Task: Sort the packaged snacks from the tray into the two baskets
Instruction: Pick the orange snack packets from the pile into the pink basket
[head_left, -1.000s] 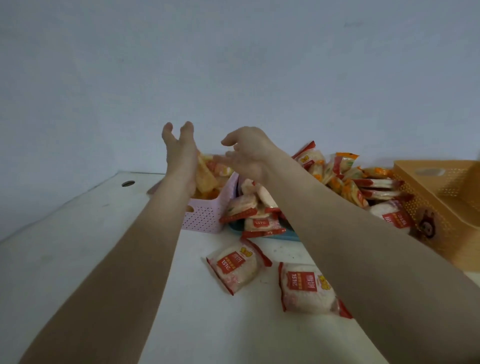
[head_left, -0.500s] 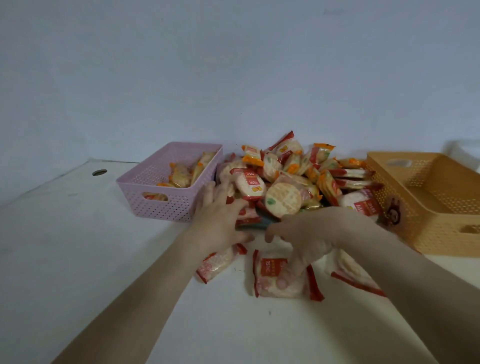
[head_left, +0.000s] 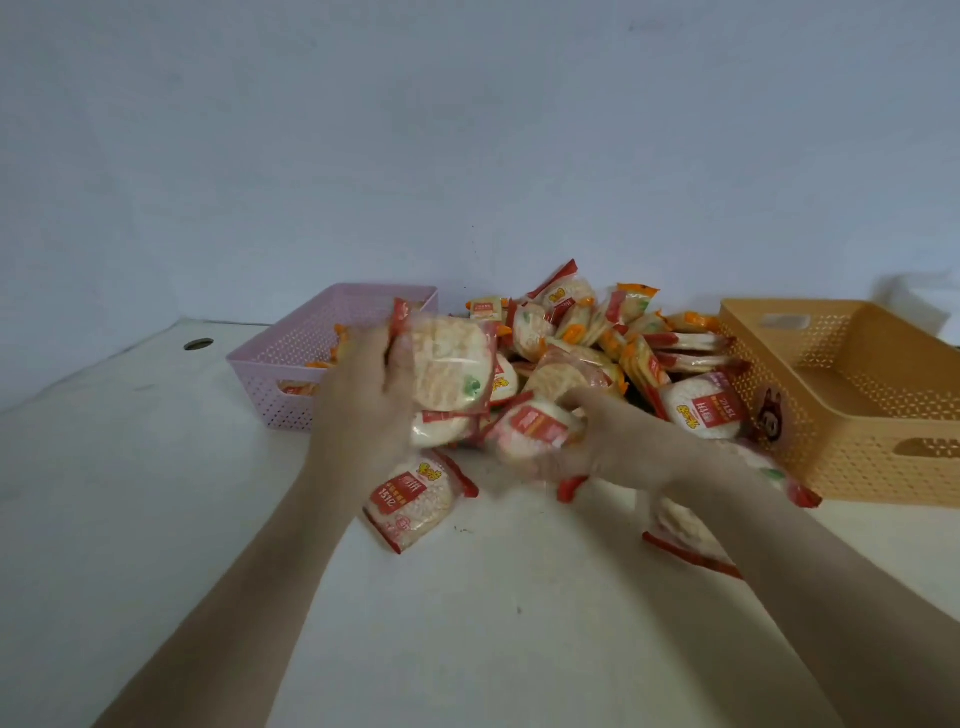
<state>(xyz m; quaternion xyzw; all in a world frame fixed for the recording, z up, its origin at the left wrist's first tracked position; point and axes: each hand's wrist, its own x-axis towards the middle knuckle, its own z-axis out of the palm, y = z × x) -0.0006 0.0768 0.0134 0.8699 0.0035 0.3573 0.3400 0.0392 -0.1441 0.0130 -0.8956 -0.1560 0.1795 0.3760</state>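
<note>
Left hand (head_left: 363, 405) fingers closed on red-edged packets (head_left: 449, 371), right hand (head_left: 618, 441) clasping another red-edged packet (head_left: 535, 431); each load should clear the pile (head_left: 613, 343) fully before swinging past the fingertips toward a basket (head_left: 841, 410).

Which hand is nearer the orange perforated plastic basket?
Right. The right hand, gripping a red-labelled rice cracker packet, is just left of the orange perforated plastic basket; the left hand is farther off, beside the pink perforated basket.

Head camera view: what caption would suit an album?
Both hands lift red-edged rice-cracker packets from the snack pile between pink basket and orange basket.
</note>
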